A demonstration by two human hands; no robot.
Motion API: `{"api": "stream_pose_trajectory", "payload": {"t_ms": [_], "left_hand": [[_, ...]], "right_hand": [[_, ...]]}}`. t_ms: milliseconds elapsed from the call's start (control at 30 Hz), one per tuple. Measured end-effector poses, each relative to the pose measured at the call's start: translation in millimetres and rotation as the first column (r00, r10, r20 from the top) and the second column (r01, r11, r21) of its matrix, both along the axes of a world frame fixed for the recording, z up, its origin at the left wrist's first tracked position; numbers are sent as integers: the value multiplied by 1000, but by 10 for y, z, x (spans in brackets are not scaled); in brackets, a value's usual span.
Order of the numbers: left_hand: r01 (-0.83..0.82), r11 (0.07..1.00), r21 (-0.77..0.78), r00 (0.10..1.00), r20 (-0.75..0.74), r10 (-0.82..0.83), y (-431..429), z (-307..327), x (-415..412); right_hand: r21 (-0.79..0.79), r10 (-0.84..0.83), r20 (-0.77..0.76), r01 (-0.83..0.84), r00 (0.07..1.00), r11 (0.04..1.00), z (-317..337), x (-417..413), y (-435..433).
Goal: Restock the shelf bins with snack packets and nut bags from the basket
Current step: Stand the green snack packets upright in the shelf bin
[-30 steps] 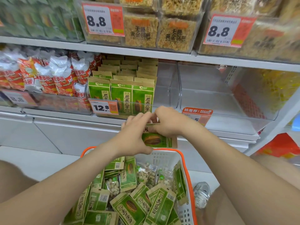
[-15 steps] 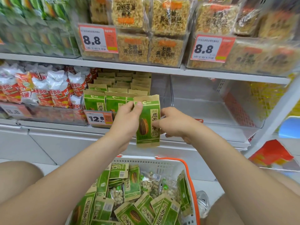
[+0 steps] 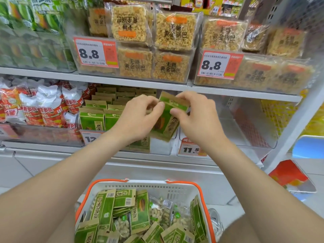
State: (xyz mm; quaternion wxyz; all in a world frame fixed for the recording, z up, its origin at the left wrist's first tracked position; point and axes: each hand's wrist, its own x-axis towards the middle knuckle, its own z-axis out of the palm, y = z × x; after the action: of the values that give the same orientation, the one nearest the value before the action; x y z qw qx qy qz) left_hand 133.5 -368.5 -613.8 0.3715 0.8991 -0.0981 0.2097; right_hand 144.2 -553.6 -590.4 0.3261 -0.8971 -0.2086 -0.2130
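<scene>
The green seed packet (image 3: 165, 128) hangs tilted over the right end of the clear packet bin (image 3: 161, 148), its top edge just under the upper shelf lip (image 3: 140, 83). The left hand (image 3: 138, 118) and right hand (image 3: 198, 118) each pinch its upper part between thumb and curled fingers. Whether its lower corner touches the bin's front wall cannot be told. Left in that bin, matching packets (image 3: 98, 118) stand in rows. Right of the bin, an unfilled clear bin (image 3: 245, 127) offers open room. Below the bin, the orange-rimmed basket (image 3: 198, 185) holds more green packets and nut bags (image 3: 157, 211).
</scene>
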Motion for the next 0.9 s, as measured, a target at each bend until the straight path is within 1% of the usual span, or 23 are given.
{"api": "stream_pose_trajectory", "payload": {"t_ms": [67, 100, 167, 200, 233, 267, 367, 467, 533, 633, 767, 900], "left_hand": [[-78, 976, 202, 997, 31, 73, 29, -29, 104], [-112, 939, 325, 994, 38, 106, 51, -53, 156], [-188, 809, 557, 981, 70, 180, 98, -142, 264], [-215, 751, 625, 974, 79, 213, 118, -200, 305], [-231, 714, 661, 967, 76, 243, 138, -269, 336], [-242, 696, 676, 961, 67, 268, 152, -341, 356], [-288, 670, 684, 943, 79, 324, 180, -493, 406], [-328, 666, 670, 930, 104, 353, 174, -495, 470], [-326, 677, 659, 931, 98, 352, 170, -496, 506], [-341, 664, 665, 925, 111, 364, 179, -539, 543], [-368, 637, 678, 918, 154, 366, 178, -587, 582], [-375, 620, 689, 917, 179, 355, 179, -612, 604]], "right_hand": [[20, -29, 130, 27, 991, 999, 47, 13, -2], [9, -38, 168, 37, 985, 999, 51, 20, 11], [-76, -33, 181, 48, 983, 996, 17, 47, 68], [-133, -31, 167, 53, 985, 990, -24, 72, 107], [-182, -29, 152, 57, 988, 982, -70, 97, 150], [-211, -23, 143, 53, 990, 976, -104, 125, 191], [-217, 10, 175, 29, 984, 976, -143, 257, 260], [-311, -29, 135, 70, 990, 948, -232, 441, 298], [-407, -67, 110, 107, 992, 907, -338, 556, 352], [-555, -136, 108, 173, 985, 813, -455, 705, 451], [-621, -236, 110, 252, 965, 742, -527, 915, 540], [-692, -306, 88, 279, 948, 665, -466, 1186, 699]]}}
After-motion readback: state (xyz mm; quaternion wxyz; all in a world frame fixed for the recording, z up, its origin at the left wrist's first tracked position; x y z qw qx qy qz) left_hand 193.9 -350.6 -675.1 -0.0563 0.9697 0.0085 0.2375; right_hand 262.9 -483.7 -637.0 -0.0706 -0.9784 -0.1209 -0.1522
